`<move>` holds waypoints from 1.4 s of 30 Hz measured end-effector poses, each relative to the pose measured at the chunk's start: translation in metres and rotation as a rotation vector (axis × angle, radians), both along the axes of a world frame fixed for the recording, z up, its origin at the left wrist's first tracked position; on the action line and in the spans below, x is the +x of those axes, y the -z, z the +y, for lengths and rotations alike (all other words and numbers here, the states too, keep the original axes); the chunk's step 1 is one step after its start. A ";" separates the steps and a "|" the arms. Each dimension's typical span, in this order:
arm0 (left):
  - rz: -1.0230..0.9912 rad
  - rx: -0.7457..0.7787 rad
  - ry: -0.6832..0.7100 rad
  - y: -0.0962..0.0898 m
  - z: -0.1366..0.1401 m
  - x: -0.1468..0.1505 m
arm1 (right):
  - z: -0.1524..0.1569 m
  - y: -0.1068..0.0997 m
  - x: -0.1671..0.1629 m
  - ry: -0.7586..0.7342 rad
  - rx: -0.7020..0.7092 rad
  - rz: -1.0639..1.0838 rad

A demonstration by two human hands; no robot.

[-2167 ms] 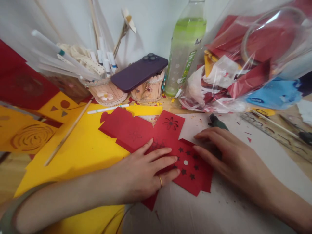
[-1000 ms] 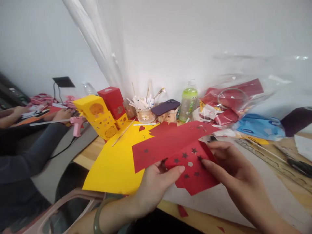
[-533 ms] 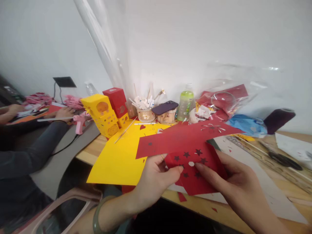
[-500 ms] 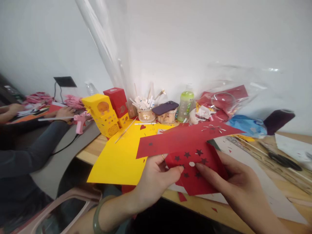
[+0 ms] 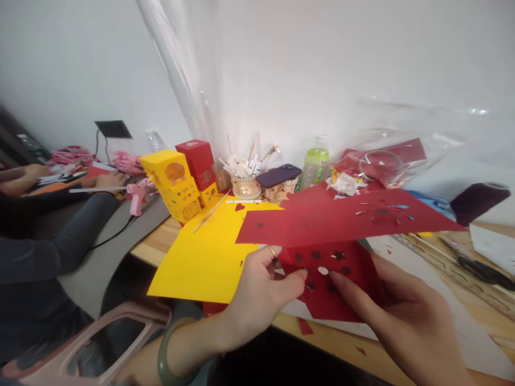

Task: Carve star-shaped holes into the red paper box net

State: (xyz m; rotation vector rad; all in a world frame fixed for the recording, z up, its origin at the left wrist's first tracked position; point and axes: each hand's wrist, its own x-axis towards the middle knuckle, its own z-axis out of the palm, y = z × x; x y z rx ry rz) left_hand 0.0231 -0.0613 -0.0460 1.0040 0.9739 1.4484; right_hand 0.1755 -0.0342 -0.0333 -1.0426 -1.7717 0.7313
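Between my two hands is a red paper box [image 5: 298, 308], partly folded, with star-shaped cutouts and one round hole in the panel facing me. My left hand [image 5: 263, 292] grips its left edge, thumb on the starred panel and fingers behind. My right hand [image 5: 406, 305] wraps the right side, its thumb tip close to the round hole. Long red flaps [image 5: 322, 217] spread out above, one with a burst-shaped cutout at the right. A yellow sheet [image 5: 189, 262] lies on the table left of my hands. The fingers behind the paper are hidden.
Finished-looking yellow [image 5: 171, 185] and red paper boxes [image 5: 197, 161] stand at the back left. Beyond are a pen basket [image 5: 247, 187], a phone [image 5: 279, 175] and a green bottle [image 5: 316, 161]. Scissors [image 5: 478, 267] lie right. A co-worker's arm [image 5: 60, 225] and a pink glue gun [image 5: 137, 198] are left.
The upper red flaps have swung to the right and lie flatter, showing another red panel behind. Both hands keep their hold on the box. The view has shifted slightly.
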 end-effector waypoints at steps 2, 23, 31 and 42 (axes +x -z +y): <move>0.043 -0.004 -0.003 0.001 0.001 -0.001 | -0.001 0.002 -0.002 0.032 0.010 0.036; 0.077 -0.016 0.002 0.001 0.002 -0.003 | 0.002 0.008 0.005 0.021 0.139 -0.056; 0.119 -0.051 -0.070 -0.001 0.001 0.002 | 0.000 0.006 0.001 0.018 0.247 -0.094; 0.065 -0.009 -0.068 0.003 0.000 -0.001 | -0.002 0.002 0.001 0.045 0.197 -0.113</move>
